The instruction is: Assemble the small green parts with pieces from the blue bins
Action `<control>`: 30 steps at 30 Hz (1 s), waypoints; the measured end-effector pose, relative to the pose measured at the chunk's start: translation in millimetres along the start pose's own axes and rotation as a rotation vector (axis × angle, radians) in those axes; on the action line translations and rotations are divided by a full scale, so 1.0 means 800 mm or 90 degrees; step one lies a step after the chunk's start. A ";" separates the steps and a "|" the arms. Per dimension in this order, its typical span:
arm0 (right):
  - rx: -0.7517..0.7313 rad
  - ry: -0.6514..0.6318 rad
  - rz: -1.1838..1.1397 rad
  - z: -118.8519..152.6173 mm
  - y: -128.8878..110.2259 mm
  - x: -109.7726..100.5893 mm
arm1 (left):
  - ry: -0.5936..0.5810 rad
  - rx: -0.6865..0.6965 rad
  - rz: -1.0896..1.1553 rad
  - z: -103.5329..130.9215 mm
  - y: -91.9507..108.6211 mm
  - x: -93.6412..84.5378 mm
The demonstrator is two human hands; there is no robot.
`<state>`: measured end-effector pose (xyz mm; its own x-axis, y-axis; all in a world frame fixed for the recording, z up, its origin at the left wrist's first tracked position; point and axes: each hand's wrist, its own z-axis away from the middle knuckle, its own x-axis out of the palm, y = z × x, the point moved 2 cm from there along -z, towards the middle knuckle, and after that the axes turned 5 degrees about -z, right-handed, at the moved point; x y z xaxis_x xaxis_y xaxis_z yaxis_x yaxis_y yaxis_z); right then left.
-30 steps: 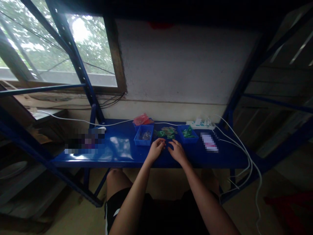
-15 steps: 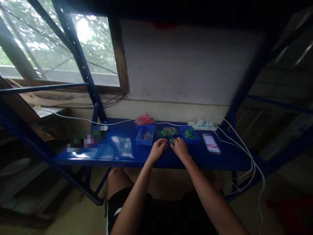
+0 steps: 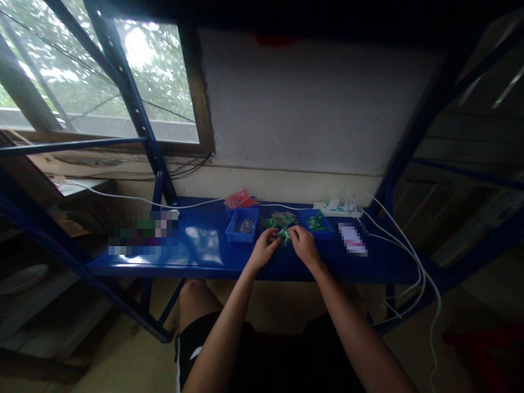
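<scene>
Close together over the blue shelf [image 3: 204,248] are my left hand [image 3: 265,248] and my right hand [image 3: 303,244]. Between their fingertips shows a small green and clear packet [image 3: 284,236], pinched from both sides. More green packets [image 3: 280,219] lie just behind the hands. To the left stands a blue bin [image 3: 241,225] with small metallic-looking pieces. Behind my right hand, a second blue bin [image 3: 316,224] holds green pieces. Red packets [image 3: 238,198] rest on another bin at the back.
A white power strip [image 3: 338,208] with plugs lies along the wall. White cables [image 3: 423,273] hang over the right side. A blurred-out phone-like object [image 3: 352,239] lies at right, blurred items [image 3: 143,233] at left. Blue posts frame both ends.
The green packet now shows more fully between my hands. My right hand has turned slightly and its fingers have drawn together at the packet. The camera view has shifted a little.
</scene>
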<state>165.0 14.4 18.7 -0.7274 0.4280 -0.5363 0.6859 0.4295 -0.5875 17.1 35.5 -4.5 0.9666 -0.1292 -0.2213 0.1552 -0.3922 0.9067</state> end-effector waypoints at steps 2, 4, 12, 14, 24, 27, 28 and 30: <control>0.035 0.017 -0.095 0.006 0.002 0.004 | 0.000 0.028 -0.033 0.001 0.001 0.001; 0.078 0.016 -0.163 0.013 0.007 0.009 | -0.037 0.044 -0.059 0.002 0.002 0.002; 0.173 -0.045 -0.373 0.025 0.017 0.016 | -0.064 0.017 -0.047 0.001 0.001 -0.001; 0.195 -0.037 -0.407 0.026 0.017 0.016 | -0.042 -0.008 -0.021 0.000 0.001 0.000; 0.249 0.006 -0.446 0.027 0.020 0.013 | -0.026 -0.018 0.015 0.001 0.009 -0.001; 0.252 0.002 -0.444 0.026 0.020 0.013 | -0.021 -0.016 0.013 0.000 0.009 -0.002; 0.251 0.001 -0.441 0.026 0.019 0.013 | -0.024 -0.017 0.014 0.000 0.009 -0.002; 0.241 -0.004 -0.421 0.026 0.019 0.014 | -0.034 -0.016 0.022 0.000 0.007 -0.001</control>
<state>167.2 9.0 -8.9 -0.9853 0.1710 -0.0033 0.0539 0.2922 -0.9548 17.2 33.2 0.9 0.9595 -0.1902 -0.2078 0.1278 -0.3636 0.9227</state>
